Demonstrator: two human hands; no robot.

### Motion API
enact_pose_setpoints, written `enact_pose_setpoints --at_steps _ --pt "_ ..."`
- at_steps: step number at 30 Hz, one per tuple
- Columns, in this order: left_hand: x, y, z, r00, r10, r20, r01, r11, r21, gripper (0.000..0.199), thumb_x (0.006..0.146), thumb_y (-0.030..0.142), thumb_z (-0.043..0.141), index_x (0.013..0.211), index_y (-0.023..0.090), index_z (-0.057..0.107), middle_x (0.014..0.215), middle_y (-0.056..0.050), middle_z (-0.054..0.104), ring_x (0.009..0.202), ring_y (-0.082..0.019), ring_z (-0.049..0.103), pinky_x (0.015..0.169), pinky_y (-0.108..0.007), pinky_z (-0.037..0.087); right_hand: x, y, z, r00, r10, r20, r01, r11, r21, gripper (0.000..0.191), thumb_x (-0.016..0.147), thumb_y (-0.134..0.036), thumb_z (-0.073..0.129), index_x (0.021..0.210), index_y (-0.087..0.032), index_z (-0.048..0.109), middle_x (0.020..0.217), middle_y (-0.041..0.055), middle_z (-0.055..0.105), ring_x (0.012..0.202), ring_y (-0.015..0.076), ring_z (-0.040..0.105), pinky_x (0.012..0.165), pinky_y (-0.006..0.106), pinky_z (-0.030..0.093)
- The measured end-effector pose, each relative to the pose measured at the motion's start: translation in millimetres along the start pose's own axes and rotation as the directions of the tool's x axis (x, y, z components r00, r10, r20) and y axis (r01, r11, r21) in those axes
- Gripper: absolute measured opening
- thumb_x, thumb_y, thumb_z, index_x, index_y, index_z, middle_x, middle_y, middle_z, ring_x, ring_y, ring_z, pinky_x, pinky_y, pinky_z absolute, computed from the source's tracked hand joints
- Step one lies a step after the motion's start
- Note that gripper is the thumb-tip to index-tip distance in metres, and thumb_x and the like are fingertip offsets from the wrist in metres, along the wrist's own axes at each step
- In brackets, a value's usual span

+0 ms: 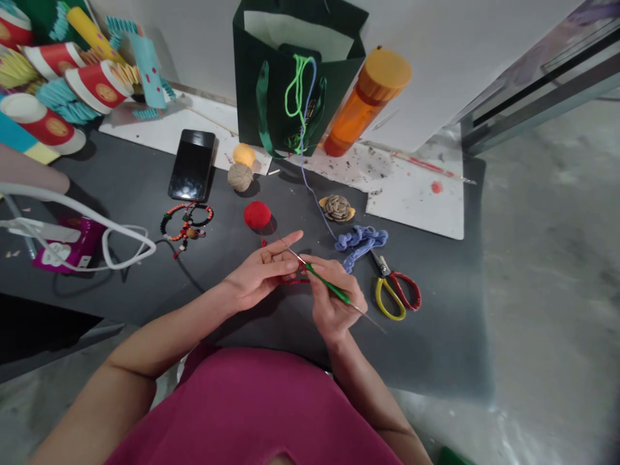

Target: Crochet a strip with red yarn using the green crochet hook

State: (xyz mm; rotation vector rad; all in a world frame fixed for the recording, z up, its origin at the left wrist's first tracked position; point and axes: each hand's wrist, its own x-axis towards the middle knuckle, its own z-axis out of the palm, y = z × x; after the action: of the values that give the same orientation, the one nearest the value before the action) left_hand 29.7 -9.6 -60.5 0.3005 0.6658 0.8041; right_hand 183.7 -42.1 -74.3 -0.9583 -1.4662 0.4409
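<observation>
My right hand (336, 300) grips a crochet hook (334, 290) with a green handle, its metal tip pointing up and left. My left hand (264, 271) is pinched on red yarn at the hook's tip, index finger stretched out. A thin red strand runs from the fingers up to a red yarn ball (257, 215) on the dark table. Some red yarn (296, 281) shows between the two hands. Just right of my right hand lie scissors (394, 290) with one yellow and one red handle. Blue crocheted yarn (361, 242) is above them.
A dark green bag (252, 84) and an orange bottle (358, 106) stand at the back. A phone (192, 165), beaded bracelets (186, 226), small balls and a crocheted flower (338, 208) lie nearer. White cables (123, 242) cross the left side.
</observation>
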Motion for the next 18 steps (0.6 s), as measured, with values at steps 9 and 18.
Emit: enact_pose_setpoints --at_steps 9,18 --pt "1.5 1.3 -2.8 1.0 0.02 -0.014 -0.02 0.999 0.027 0.056 0.067 0.02 0.093 0.121 0.029 0.078 0.067 0.008 0.059 0.064 -0.007 0.052 0.074 -0.025 0.044 -10.5 0.8 2.5 0.929 0.353 -0.111 -0.331 0.927 0.176 0.01 0.105 -0.022 0.05 0.112 -0.028 0.054 0.092 0.0041 0.081 0.058 0.0176 0.077 0.036 0.023 0.05" --pt "-2.9 1.3 2.4 0.995 0.094 -0.019 -0.09 0.986 0.141 0.055 0.07 0.02 0.089 0.123 0.029 0.077 0.079 0.003 0.063 0.072 -0.01 0.054 0.074 -0.029 0.044 1.7 0.5 7.6 0.874 0.484 0.041 -0.472 0.827 0.306 0.013 0.105 -0.035 0.054 0.098 -0.025 0.05 0.077 0.0005 0.081 0.043 0.0125 0.069 0.026 0.018 0.033"
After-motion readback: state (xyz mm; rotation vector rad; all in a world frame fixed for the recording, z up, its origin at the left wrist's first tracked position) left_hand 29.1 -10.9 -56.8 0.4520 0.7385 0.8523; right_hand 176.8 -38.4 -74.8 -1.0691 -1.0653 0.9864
